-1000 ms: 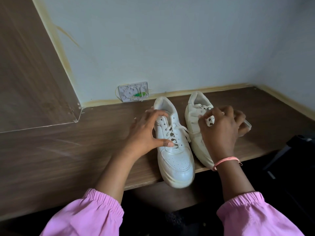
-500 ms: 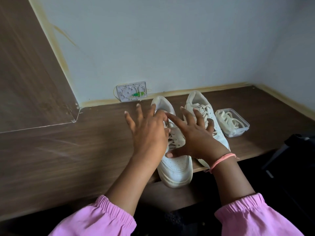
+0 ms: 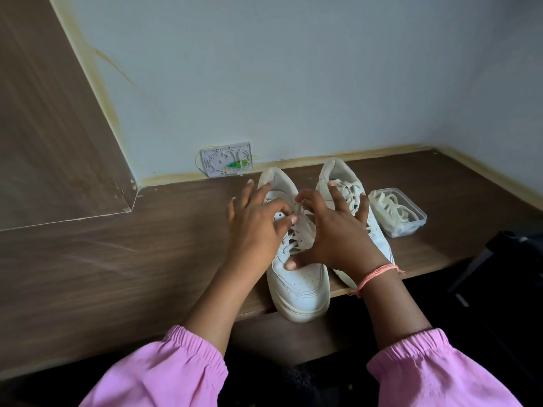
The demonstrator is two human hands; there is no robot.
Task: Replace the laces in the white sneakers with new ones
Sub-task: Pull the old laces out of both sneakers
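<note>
Sneakers, two white ones, stood side by side on the brown wooden bench (image 3: pixel 117 259), heels toward the pale wall and toes toward us, both toes jutting past the front edge. Going from left to right, we saw a white wall plate (image 3: pixel 226 159) with a green mark low on the wall, just behind the shoes. Next came our left hand (image 3: pixel 255 227), lying over the left sneaker (image 3: pixel 296 277) near its collar; its thumb and forefinger formed a pinching grip on a strand of the old lace (image 3: pixel 299 233), the other fingers spread straight toward the heel. Our right hand (image 3: pixel 338 233) reached across both shoes. Its thumb pressed on the left sneaker's toe cap, its forefinger bent toward the same lace at the top, and its remaining fingers fanned out over the right sneaker (image 3: pixel 340 174); we could not tell whether that grip held the lace. An orange thread bracelet (image 3: pixel 376 277) circled the right wrist. Just beside the right sneaker sat a clear plastic box (image 3: pixel 411 224) holding coiled cream laces (image 3: pixel 388 207).
</note>
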